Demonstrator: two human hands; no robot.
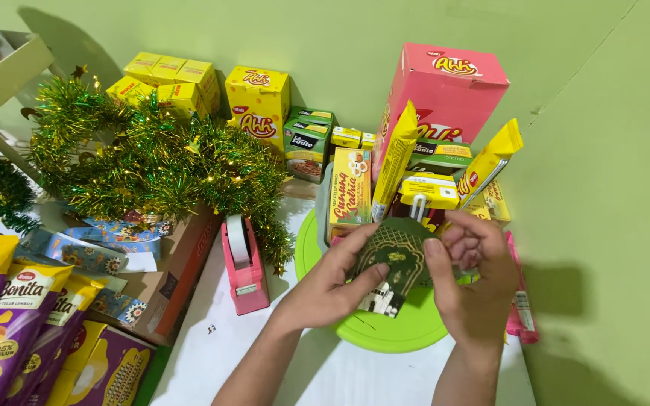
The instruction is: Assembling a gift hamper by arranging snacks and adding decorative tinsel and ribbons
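Both of my hands hold a small dark green card [394, 259] with a gold arch pattern, just above a lime green round tray [385, 334]. My left hand [332, 282] pinches the card's left and lower edge between thumb and fingers. My right hand [475, 274] grips its right edge, fingers curled. Behind the card, standing on the tray, are several snack packs: a yellow box [350, 194], upright yellow sachets [396, 158] and a tall pink box [445, 94].
A pink tape dispenser [244, 263] stands left of the tray. Green and gold tinsel [152, 162] lies over a cardboard box [182, 263]. Yellow boxes [171, 79] line the green wall. Purple snack bags [16, 323] sit at lower left; patterned ribbon [99, 240] lies near them.
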